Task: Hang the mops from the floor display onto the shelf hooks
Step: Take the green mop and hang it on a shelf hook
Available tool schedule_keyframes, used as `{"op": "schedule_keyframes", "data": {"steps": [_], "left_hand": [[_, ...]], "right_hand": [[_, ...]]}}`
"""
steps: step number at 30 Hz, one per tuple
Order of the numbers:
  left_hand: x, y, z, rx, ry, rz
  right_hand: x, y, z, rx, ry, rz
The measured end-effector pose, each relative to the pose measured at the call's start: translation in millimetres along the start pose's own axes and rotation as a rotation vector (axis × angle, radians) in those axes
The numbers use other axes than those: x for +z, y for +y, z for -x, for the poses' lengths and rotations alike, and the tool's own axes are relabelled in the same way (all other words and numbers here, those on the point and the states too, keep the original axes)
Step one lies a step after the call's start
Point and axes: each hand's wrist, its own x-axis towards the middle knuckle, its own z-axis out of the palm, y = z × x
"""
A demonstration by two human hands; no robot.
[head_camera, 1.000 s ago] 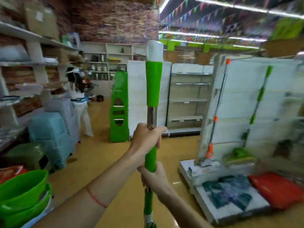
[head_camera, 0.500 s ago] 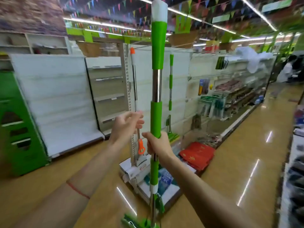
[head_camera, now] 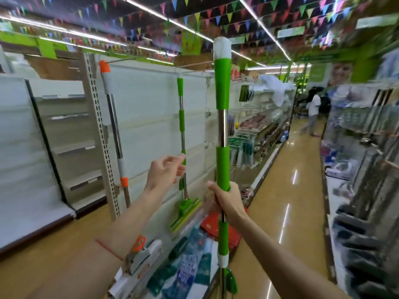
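Blurred aisle (head_camera: 287, 190) seemingly open beside right hand (head_camera: 227, 201) gripping upright mop (head_camera: 222, 130)

A shop: long aisle (head_camera: 287, 169) at right between stocked shelves (head_camera: 259, 126), white shelving (head_camera: 71, 130) at left, bunting (head_camera: 216, 16) and strip lights overhead.
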Motion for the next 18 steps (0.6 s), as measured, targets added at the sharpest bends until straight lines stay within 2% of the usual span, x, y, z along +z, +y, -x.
{"op": "schedule_keyframes", "data": {"steps": [7, 12, 18], "left_hand": [[64, -16, -116, -0.009, -0.065, 0.033], [112, -22, -190, 0.026, -0.064, 0.032], [166, -28, -263, 0.042, 0.04, -0.02]], "right_hand": [[-34, 5, -112, -0.223, 0.083, 0.052], [-62, 26, -201, -0.277, 0.099, 0.017], [-89, 41, -303, -0.263, 0.024, -0.038]]}}
